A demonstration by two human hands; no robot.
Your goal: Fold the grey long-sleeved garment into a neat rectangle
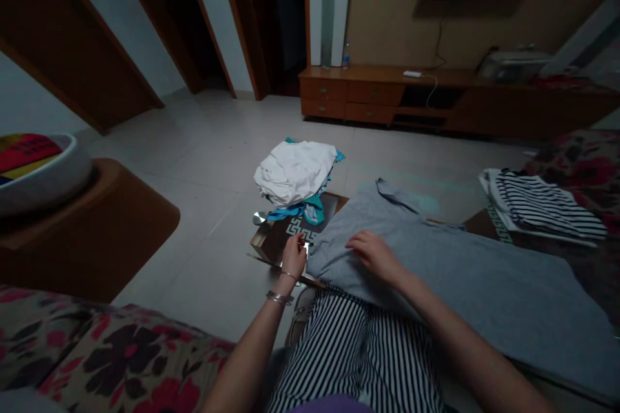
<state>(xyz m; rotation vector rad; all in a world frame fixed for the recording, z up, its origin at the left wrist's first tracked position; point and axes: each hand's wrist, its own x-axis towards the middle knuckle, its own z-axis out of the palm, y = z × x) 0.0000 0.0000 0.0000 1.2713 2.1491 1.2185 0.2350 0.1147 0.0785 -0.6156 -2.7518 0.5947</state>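
A grey shirt (436, 258) is spread over the low table in front of me, its collar at the far side and its body reaching to the right. My left hand (294, 257) is at the shirt's left edge, by the sleeve, with its fingers curled together. What it holds, if anything, I cannot make out. Over the upper part of the shirt is my right hand (374, 254), palm down, fingers stretched out and slightly bent, holding nothing.
A heap of white and teal clothes (296, 173) lies on the table's far left. Folded striped clothes (545, 203) are stacked at the right. A brown stool (92, 232) bears a white bowl (72, 171). Beside me is a flowered sofa (126, 361); a wooden TV cabinet (368, 91) stands ahead.
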